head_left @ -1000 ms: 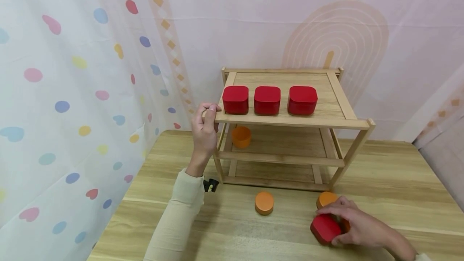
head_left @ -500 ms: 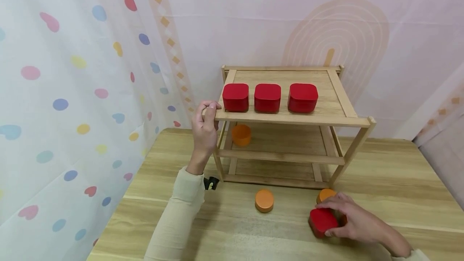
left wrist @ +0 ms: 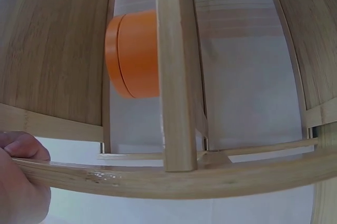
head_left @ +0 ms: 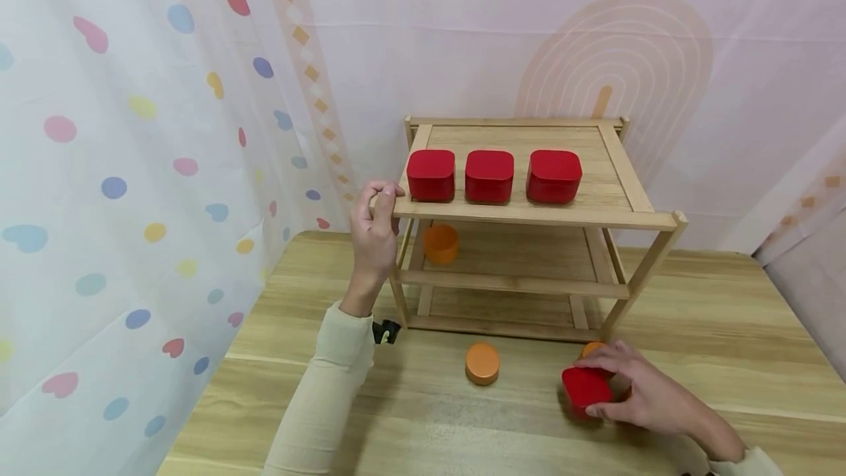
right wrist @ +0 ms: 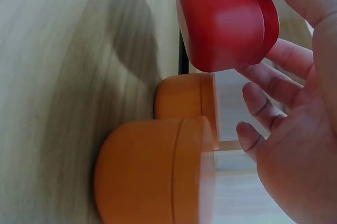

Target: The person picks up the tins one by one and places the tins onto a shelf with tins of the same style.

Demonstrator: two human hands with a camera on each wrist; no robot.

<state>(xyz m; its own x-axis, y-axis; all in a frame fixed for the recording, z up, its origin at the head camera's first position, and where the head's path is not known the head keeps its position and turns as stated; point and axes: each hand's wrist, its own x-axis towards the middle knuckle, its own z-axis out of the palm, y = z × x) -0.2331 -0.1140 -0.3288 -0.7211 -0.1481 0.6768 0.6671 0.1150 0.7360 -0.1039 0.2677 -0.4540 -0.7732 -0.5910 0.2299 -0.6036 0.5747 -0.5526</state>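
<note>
My right hand (head_left: 651, 391) pinches a small red rounded-square tin (head_left: 585, 390) between thumb and fingers. In the right wrist view the lidded red tin (right wrist: 226, 21) is held over the table, its shadow beside it. Below it stand two round orange tins, a nearer one (right wrist: 152, 174) and a farther one (right wrist: 181, 96); in the head view the hand mostly covers them. My left hand (head_left: 374, 233) grips the front left corner of a wooden rack's top shelf (head_left: 529, 217). Three red tins, left (head_left: 431, 176), middle (head_left: 489, 177) and right (head_left: 554, 177), stand in a row on that shelf.
On the rack's middle tier, at the left, sits a round orange tin (head_left: 440, 244). Another orange tin (head_left: 482, 363) stands on the table before the rack. A patterned curtain (head_left: 463, 35) hangs behind, and a dotted one (head_left: 165, 167) closes the left side.
My right hand has carried the red tin a little forward, toward the rack. The left hand keeps its grip on the shelf corner. The head view has tilted slightly.
</note>
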